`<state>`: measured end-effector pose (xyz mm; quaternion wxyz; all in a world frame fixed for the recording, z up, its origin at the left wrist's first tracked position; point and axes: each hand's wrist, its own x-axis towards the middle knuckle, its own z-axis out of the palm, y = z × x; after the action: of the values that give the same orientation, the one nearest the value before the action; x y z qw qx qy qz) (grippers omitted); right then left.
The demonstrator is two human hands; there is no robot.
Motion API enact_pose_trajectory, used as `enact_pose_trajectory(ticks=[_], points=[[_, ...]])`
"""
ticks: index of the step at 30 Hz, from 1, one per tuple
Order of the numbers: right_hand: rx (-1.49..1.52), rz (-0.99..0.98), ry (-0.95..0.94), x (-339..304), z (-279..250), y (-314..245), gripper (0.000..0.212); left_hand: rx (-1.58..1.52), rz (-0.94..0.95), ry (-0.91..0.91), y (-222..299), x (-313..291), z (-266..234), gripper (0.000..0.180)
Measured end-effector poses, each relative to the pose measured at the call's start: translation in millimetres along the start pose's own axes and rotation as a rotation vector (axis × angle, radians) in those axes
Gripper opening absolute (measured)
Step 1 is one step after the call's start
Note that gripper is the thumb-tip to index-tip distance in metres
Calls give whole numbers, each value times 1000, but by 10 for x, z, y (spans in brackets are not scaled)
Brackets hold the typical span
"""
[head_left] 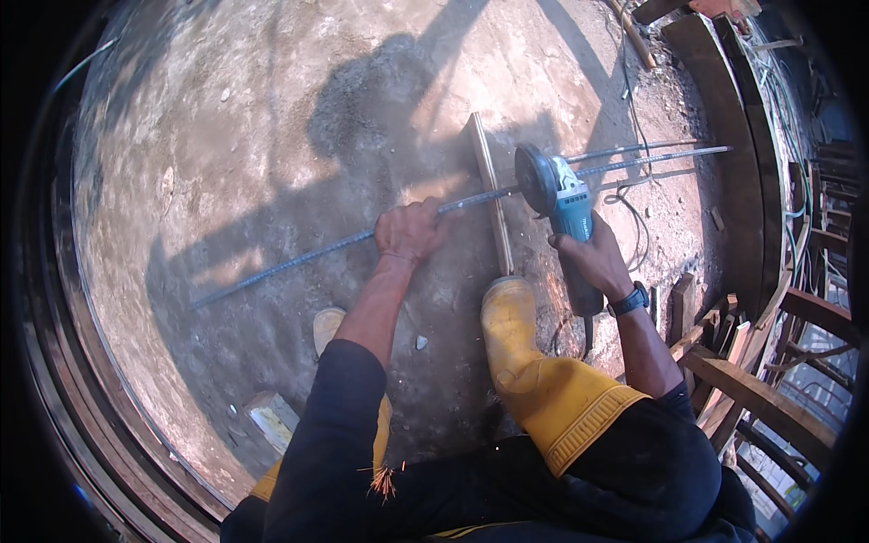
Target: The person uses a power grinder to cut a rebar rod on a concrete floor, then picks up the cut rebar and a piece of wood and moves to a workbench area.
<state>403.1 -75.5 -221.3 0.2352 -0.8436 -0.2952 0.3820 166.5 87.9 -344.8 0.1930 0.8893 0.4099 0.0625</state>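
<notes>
A long ribbed steel rebar (317, 251) runs slantwise across the view, resting over a narrow straight bar (496, 213). My left hand (412, 229) is closed around the rebar, left of that bar. In my right hand (599, 258) is a teal angle grinder (572, 215), gripped by its body. Its round disc and dark guard (536, 179) are at the rebar, just right of the bar; the exact contact point is hidden. Orange sparks (384, 484) show low in the view, over my dark clothing.
My yellow boot (509, 317) is close to the bar's near end. A second rebar (634, 147) lies at the right. A black cable (644, 226) loops over the rough concrete ground (217, 118). Dark beams (724, 136) and wooden pieces (760, 394) border the right side.
</notes>
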Motion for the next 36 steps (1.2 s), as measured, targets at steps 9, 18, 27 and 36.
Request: enact_pose_trajectory(ticks=[9, 18, 27, 36], points=[[18, -8, -18, -80, -3, 46, 75, 3, -4, -7, -11, -6, -1, 57], [-1, -23, -6, -179, -7, 84, 64, 33, -12, -49, -26, -1, 24, 58], [27, -69, 7, -116, 21, 58, 59, 35, 1, -35, -44, -6, 42, 58], [22, 14, 16, -135, 26, 52, 71, 1, -5, -42, -36, 0, 8, 56]])
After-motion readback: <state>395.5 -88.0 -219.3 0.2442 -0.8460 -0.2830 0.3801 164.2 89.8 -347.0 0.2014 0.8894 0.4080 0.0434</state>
